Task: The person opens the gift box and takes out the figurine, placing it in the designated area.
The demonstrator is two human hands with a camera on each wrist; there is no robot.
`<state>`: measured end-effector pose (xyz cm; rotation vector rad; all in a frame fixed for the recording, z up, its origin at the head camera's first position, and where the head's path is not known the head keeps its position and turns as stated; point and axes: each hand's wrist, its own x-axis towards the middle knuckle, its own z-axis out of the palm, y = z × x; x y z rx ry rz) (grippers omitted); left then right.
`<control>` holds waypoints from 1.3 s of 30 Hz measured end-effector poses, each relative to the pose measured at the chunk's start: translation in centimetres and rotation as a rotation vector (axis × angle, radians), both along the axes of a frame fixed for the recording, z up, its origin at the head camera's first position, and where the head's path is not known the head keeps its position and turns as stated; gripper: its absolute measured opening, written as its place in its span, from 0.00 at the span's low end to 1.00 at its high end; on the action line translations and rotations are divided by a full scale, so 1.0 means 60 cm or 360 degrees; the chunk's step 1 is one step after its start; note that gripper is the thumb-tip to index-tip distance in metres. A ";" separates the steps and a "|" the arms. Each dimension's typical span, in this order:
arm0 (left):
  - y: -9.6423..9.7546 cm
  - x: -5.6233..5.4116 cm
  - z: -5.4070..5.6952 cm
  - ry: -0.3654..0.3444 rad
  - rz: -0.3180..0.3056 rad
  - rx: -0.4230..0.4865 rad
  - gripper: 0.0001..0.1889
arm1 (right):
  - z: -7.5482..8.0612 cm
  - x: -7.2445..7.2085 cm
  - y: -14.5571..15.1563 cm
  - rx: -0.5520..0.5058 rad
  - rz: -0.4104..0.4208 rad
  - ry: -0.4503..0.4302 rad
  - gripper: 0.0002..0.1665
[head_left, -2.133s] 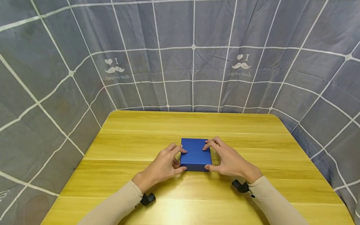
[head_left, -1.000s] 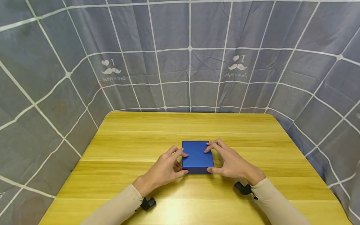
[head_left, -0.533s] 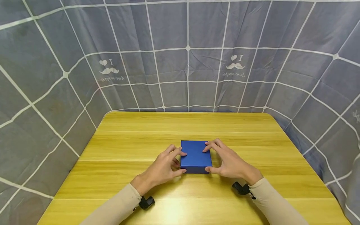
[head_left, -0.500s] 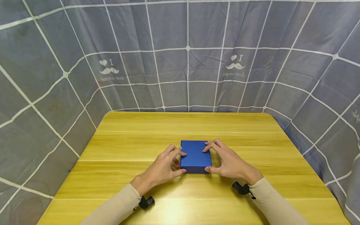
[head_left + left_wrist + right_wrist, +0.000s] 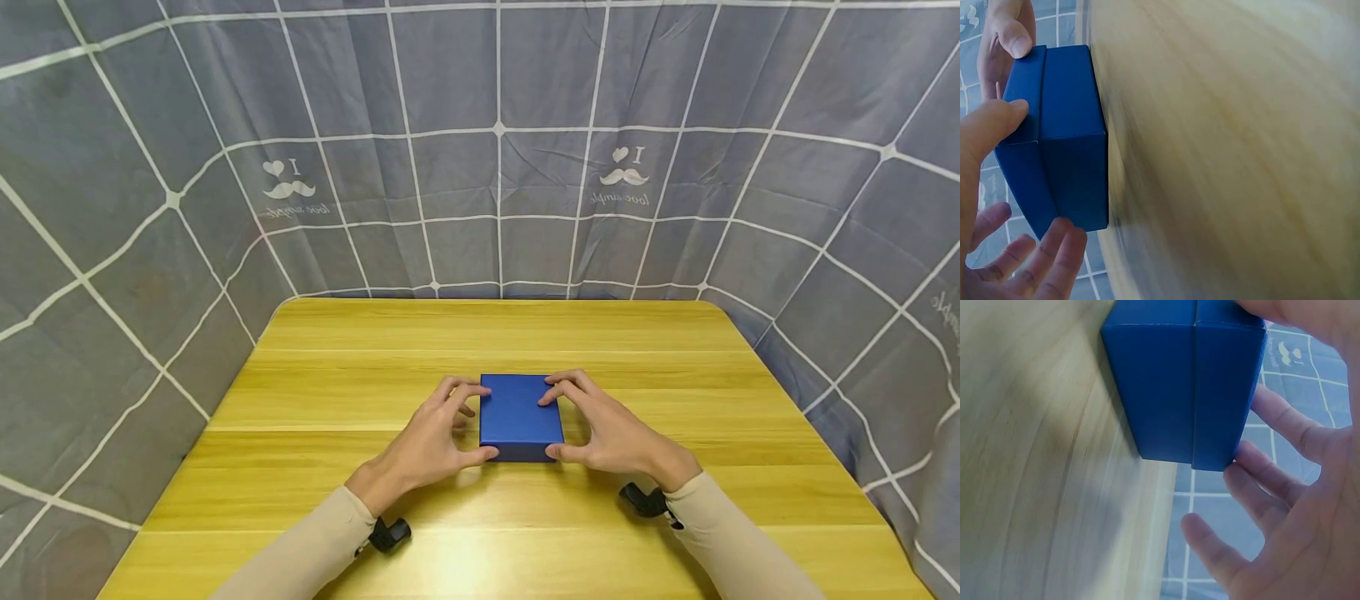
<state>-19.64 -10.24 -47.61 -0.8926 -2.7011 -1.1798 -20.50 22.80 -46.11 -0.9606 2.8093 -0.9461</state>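
Observation:
A square blue box [image 5: 520,408] lies flat on the wooden table [image 5: 360,367]. In both wrist views a seam runs round its sides, marking a lid [image 5: 1225,387] over the base. My left hand [image 5: 431,429] is at its left side, thumb on the front face and index finger near the top's left edge; the other fingers are spread. My right hand [image 5: 618,429] holds the right side, its thumb at the front corner, one finger on top and another at the far right corner. Whatever the box contains is hidden.
A grey curtain [image 5: 457,175] with white grid lines surrounds the table's back and sides. Small black cameras [image 5: 388,533] are strapped at both wrists. Light glares off the table's near part.
My left hand's fingers have spread and shifted toward the box's far edge, the index sliding up the top's left side. The right hand keeps its hold; the box stays on the table.

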 end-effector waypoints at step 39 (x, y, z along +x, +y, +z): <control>0.007 -0.018 -0.005 -0.0190 -0.0003 -0.0101 0.58 | -0.017 -0.004 0.002 -0.0123 -0.0005 -0.0161 0.36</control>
